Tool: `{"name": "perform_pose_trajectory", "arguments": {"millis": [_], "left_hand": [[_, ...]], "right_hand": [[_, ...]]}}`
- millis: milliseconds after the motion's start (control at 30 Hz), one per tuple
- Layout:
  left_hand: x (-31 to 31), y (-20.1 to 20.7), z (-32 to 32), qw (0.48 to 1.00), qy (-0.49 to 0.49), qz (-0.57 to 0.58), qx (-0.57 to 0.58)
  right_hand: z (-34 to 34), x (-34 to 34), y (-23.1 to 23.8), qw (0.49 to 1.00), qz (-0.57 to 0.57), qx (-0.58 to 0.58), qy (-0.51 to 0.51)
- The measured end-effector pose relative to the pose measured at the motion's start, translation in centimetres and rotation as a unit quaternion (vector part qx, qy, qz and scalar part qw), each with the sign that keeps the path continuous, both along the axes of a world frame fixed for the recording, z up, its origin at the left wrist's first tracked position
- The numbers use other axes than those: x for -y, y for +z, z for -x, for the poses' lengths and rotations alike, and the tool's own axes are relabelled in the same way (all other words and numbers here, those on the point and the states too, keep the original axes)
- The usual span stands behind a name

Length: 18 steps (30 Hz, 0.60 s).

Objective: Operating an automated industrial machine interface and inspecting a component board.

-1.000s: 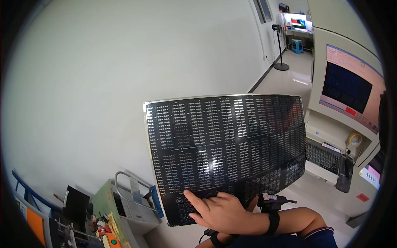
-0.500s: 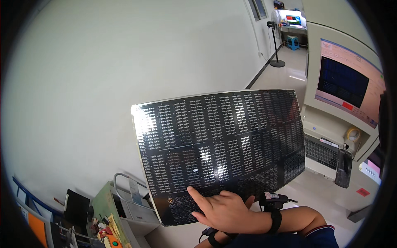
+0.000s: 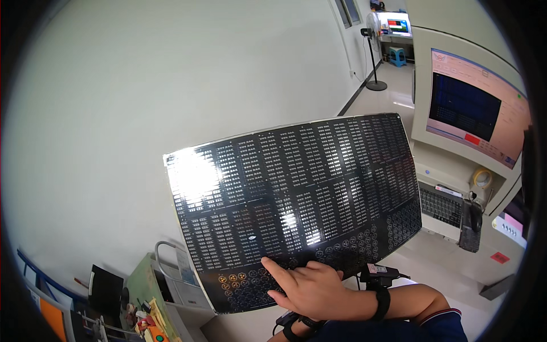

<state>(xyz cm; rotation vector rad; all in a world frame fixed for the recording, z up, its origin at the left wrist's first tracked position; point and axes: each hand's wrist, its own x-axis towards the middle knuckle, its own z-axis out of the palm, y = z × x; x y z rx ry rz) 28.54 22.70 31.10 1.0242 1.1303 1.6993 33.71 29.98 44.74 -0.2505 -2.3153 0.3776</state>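
Observation:
A large, thin black glossy panel [image 3: 342, 228], which looks like a circuit board sheet, is held tilted in front of me. Rows of small pale marks cover most of it, with round patterns along its lower edge. My right hand [image 3: 316, 289] lies over that lower edge. Its index finger stretches out to the panel's face, the thumb is spread, and the other fingers are loosely bent. A black strap circles that wrist. My left wrist [image 3: 293, 329], also strapped, shows below it; the left hand is hidden behind the panel and right hand.
To the right stands a machine with a monitor [image 3: 464, 108], a keyboard [image 3: 440, 204] and a yellow tape roll [image 3: 481, 178]. A cluttered green-topped bench [image 3: 139, 279] is at lower left. Farther back stand a fan [image 3: 373, 57] and a blue stool [image 3: 397, 56].
The panel has turned slightly, its left side moving left, so the glare at its upper left looks larger. My right index finger remains near its lower left part.

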Motion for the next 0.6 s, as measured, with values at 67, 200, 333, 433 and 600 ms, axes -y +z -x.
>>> {"name": "perform_pose_trajectory", "arguments": {"millis": [67,200,333,433,600], "left_hand": [[0.1,0.1,-0.1,1.0,0.001,-0.002,0.001],[0.2,0.1,-0.2,1.0,0.005,-0.003,0.002],[0.2,0.7,-0.4,1.0,0.01,-0.007,0.003],[0.1,0.9,-0.6,1.0,0.012,-0.009,0.003],[-0.1,1.4,-0.7,1.0,0.016,-0.014,0.006]], "right_hand": [[-0.2,0.1,0.0,1.0,0.006,0.008,-0.005],[-0.1,0.0,-0.8,0.999,-0.005,-0.038,-0.016],[-0.9,0.2,0.0,1.0,0.007,-0.016,-0.024],[-1.1,0.1,-0.5,0.999,-0.001,-0.022,-0.025],[-1.8,0.1,-0.4,0.998,0.002,-0.038,-0.041]]}}
